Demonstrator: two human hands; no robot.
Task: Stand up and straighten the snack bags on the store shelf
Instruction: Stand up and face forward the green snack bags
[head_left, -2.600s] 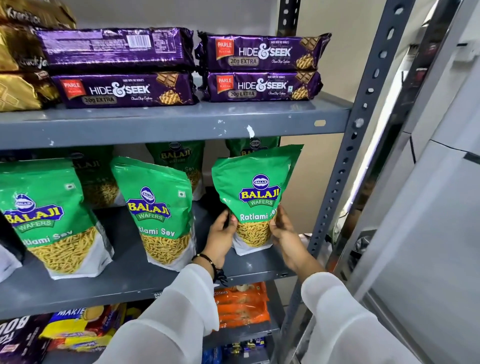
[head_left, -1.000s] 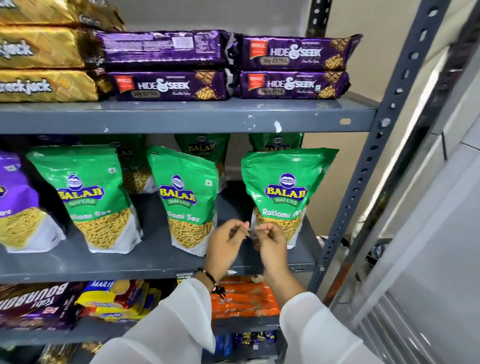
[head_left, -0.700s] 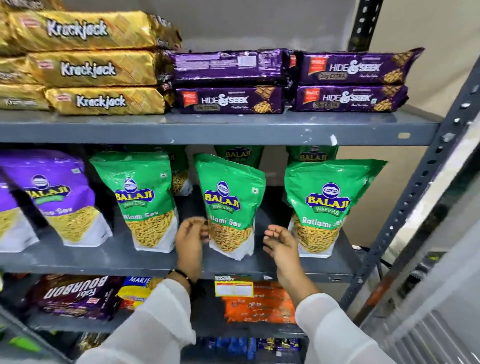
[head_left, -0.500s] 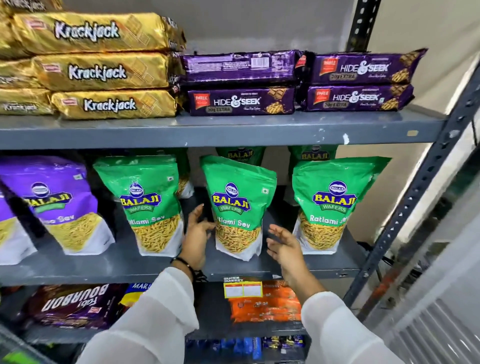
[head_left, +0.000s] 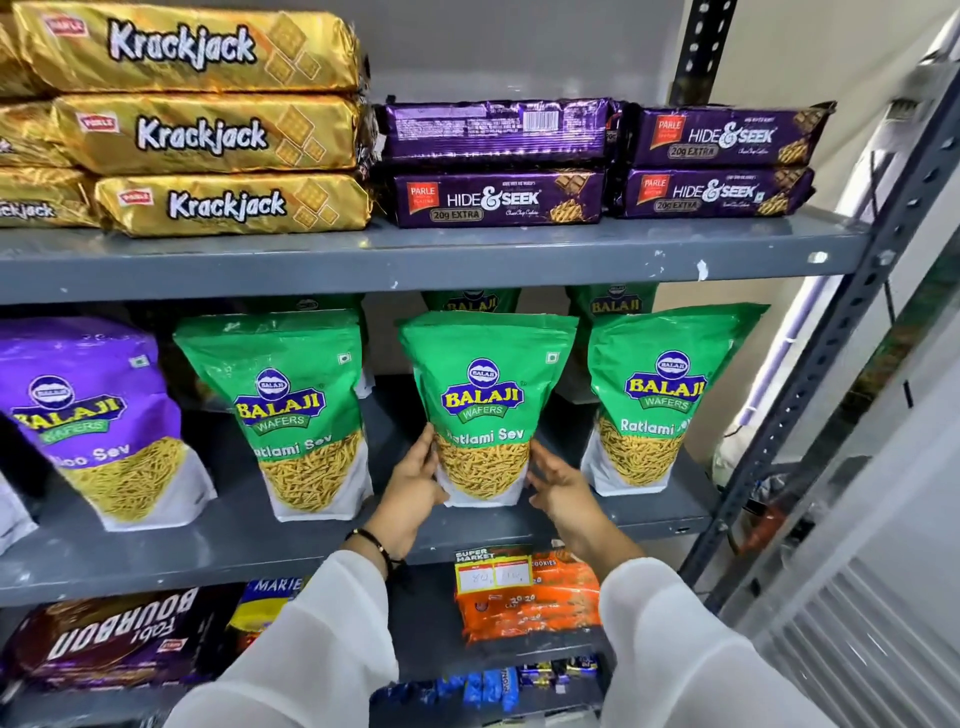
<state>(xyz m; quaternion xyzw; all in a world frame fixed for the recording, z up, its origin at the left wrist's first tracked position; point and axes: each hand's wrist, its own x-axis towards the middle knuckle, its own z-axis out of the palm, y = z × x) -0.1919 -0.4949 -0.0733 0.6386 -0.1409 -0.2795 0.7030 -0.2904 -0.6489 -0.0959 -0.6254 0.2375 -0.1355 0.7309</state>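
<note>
Three green Balaji Ratlami Sev bags stand in a front row on the grey middle shelf (head_left: 244, 545). My left hand (head_left: 413, 491) and my right hand (head_left: 558, 486) clasp the lower sides of the middle green bag (head_left: 485, 395), which stands upright and faces forward. The left green bag (head_left: 291, 410) leans a little with its top to the left. The right green bag (head_left: 657, 389) stands upright near the shelf's right end. More green bags (head_left: 613, 304) stand behind, mostly hidden.
A purple Balaji Aloo Sev bag (head_left: 88, 415) stands at the left. The upper shelf holds gold Krackjack packs (head_left: 208, 130) and purple Hide & Seek packs (head_left: 498, 166). Below are orange cookie packs (head_left: 530, 603) and a price tag (head_left: 493, 569). A perforated steel upright (head_left: 831, 374) bounds the right side.
Both hands left the right green bag, moved left and closed on the sides of the middle green bag. That bag now stands straighter and faces forward. The camera view shifted left.
</note>
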